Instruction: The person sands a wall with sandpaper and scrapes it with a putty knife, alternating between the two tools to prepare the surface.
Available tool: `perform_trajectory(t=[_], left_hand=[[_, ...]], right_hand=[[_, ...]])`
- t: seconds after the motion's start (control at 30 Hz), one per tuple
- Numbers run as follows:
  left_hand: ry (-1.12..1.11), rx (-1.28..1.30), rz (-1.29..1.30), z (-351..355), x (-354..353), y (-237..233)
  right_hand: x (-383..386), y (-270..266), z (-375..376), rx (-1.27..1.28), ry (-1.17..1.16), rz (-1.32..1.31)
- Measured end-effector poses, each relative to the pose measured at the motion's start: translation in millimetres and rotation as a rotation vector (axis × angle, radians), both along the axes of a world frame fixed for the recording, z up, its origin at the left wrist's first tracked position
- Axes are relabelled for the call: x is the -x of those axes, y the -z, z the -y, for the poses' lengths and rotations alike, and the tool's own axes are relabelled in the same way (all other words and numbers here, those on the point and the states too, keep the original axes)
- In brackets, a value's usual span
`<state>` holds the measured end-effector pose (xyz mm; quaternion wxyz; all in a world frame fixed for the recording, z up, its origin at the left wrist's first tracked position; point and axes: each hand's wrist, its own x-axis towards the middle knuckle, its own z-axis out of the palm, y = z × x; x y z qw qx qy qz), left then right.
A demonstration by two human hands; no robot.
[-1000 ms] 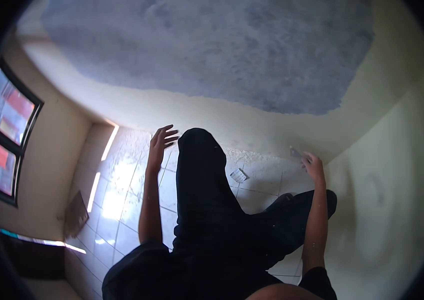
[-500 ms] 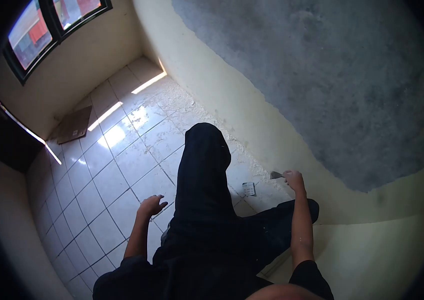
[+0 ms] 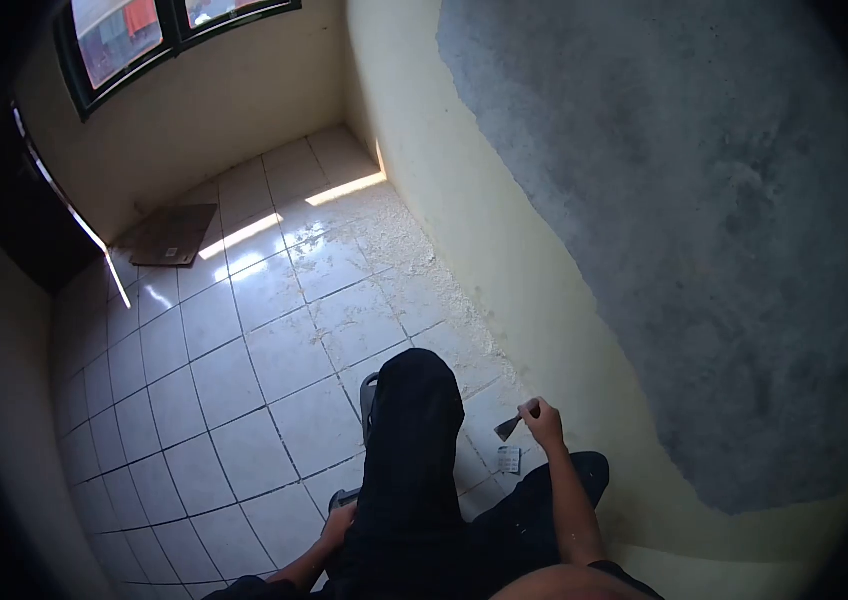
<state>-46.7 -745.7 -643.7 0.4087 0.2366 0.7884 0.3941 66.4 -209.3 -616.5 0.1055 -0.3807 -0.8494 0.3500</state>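
My right hand (image 3: 546, 425) is closed around the handle of a paint scraper (image 3: 511, 426), its flat blade angled down to the left, just above the floor. Below the blade lies a small pale printed piece (image 3: 509, 460) on the tiles. My left hand (image 3: 340, 524) is low beside my dark-clothed raised knee (image 3: 419, 400), next to a dark grey object (image 3: 345, 497) that I cannot identify. Its fingers are mostly hidden, so their grip does not show. Another dark grey edge (image 3: 369, 393) with a slot shows beside the knee.
The wall (image 3: 544, 290) on the right has a large bare grey patch (image 3: 684, 250). Pale flakes (image 3: 424, 258) lie along its foot on the white tiles (image 3: 214, 385). A flat brown cardboard piece (image 3: 176, 236) rests near the far wall, under a window (image 3: 119, 45).
My left hand has gone from open above the tiles to down beside my leg. My right hand has drawn the scraper back from the wall's foot, its blade now pointing down. The view has tilted.
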Motion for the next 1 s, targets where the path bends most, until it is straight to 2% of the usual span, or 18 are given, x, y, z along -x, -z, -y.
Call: perform_trajectory(t=[0.07, 0.13, 0.17, 0.23, 0.3, 0.33, 0.4, 0.47, 0.53, 0.67, 0.8, 0.9, 1.0], left_hand=[[-0.025, 0.046, -0.014, -5, 1, -9], [-0.053, 0.117, 0.011, -7, 5, -17], [-0.053, 0.171, 0.022, -12, 5, -22], [0.132, 0.410, 0.074, 2, -3, 17], [0.124, 0.506, 0.204, 17, 11, 9], [0.016, 0.457, 0.317, 12, 15, -2], [-0.201, 0.332, 0.556, -11, 15, -26], [-0.424, 0.215, 0.773, -18, 30, -62], [-0.424, 0.196, 0.800, -22, 50, -100], [-0.273, 0.197, 0.701, -20, 79, -182], [-0.218, 0.148, 0.605, -14, 105, -260], [-0.230, 0.141, 0.532, -8, 123, -296], [-0.377, 0.271, 0.525, -11, 160, -309]], right_hand=[[-4, 38, 5, 0.038, -0.026, 0.083], [-12, 53, 10, 0.166, -0.087, 0.244], [-20, 65, 7, 0.106, -0.180, 0.364], [-44, 75, 5, 0.155, -0.244, 0.383], [-64, 66, 0, 0.259, -0.177, 0.359], [-68, 55, -10, 0.290, -0.145, 0.356], [-54, 37, -30, 0.292, 0.083, 0.243], [-29, 4, -46, 0.355, 0.265, 0.184], [17, -62, -57, 0.474, 0.392, 0.183], [103, -173, -82, 0.413, 0.151, 0.338], [213, -271, -100, 0.332, -0.046, 0.274], [303, -323, -101, 0.284, -0.124, 0.186], [387, -381, -81, 0.249, -0.164, 0.103]])
